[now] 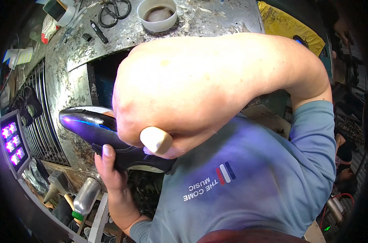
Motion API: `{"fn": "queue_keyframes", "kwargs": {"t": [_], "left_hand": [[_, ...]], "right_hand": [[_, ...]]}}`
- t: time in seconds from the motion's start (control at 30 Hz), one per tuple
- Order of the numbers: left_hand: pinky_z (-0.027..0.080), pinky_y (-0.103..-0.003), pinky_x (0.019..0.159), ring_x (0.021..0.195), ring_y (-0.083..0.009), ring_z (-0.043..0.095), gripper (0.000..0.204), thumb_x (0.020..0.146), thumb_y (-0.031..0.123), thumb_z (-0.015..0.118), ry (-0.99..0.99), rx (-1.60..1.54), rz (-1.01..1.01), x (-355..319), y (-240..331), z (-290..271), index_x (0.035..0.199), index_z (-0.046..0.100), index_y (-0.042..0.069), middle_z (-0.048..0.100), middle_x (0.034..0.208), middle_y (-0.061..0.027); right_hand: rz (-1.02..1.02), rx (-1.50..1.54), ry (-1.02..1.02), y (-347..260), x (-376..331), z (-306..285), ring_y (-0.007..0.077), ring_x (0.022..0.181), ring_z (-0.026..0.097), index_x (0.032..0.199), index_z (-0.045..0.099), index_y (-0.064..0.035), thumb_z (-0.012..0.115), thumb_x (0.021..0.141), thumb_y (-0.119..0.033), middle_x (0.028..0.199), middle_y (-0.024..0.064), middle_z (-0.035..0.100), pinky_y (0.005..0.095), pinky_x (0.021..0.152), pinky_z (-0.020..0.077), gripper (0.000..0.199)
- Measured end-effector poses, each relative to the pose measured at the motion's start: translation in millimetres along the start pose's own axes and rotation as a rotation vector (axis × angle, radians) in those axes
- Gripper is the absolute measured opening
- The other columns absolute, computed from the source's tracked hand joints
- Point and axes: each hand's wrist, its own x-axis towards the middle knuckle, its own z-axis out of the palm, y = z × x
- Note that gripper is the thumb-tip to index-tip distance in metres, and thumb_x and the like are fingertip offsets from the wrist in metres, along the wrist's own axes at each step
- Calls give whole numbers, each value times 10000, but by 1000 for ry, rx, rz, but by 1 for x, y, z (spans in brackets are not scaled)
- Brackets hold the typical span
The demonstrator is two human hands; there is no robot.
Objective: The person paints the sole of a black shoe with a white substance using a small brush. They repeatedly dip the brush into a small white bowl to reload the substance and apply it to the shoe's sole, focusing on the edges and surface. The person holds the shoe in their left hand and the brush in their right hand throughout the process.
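A glossy black shoe [84, 123] lies on its side with its toe to the left, a pale strip showing along its top edge. My left hand [108, 162] grips it from below, the thumb up against its near side. Over the heel half, my right hand [163, 89] is closed in a fist around a cream-coloured, round-ended handle [156, 140]. Only the butt of that handle sticks out toward me; the tool's other end is hidden behind the fist. My right forearm crosses the view and covers part of the shoe and the bench edge.
On the worn metal bench [216, 20] are a white bowl [158, 26] of brownish liquid, black scissors [114, 12] and a black marker [99, 31]. A lamp [14, 143] glows purple at left beside a rack of metal bars [40, 113]. A green-capped bottle [86, 196] stands lower left.
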Motion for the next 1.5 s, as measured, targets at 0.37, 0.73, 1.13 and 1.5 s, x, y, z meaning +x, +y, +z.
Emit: {"fn": "queue_keyframes", "kwargs": {"t": [0.37, 0.73, 1.13, 1.5], "left_hand": [[457, -421, 1031, 1173, -253, 610, 493, 1032, 366, 515, 60, -122, 10, 2, -10, -8, 1357, 531, -3, 631, 1287, -128], [400, -462, 1116, 1264, -280, 562, 489, 1057, 361, 467, -106, -491, -13, 7, -21, -19, 1394, 502, 9, 598, 1357, -133], [359, -491, 1154, 1347, -301, 501, 627, 1053, 487, 414, -146, -821, -53, 16, -45, -14, 1490, 405, 38, 509, 1475, -156], [358, -484, 1147, 1357, -313, 483, 615, 1048, 478, 403, -171, -976, -167, 20, -67, 7, 1485, 417, 46, 502, 1482, -149]], "right_hand": [[-154, -38, 157, 7, -11, 8, 380, 673, 603, 766, 580, -63, 587, 874, -283, 696, 136, 581, 475, 611, 503, 245], [-162, -43, 182, -1, -13, -4, 380, 711, 619, 779, 611, -38, 603, 878, -282, 721, 146, 599, 477, 633, 510, 264], [37, 16, 295, -16, -38, -6, 342, 730, 651, 833, 657, -48, 647, 865, -261, 750, 134, 642, 435, 665, 532, 216], [64, 20, 359, -13, -26, 1, 308, 747, 681, 883, 700, -57, 688, 853, -242, 777, 123, 681, 396, 695, 553, 188]]}}
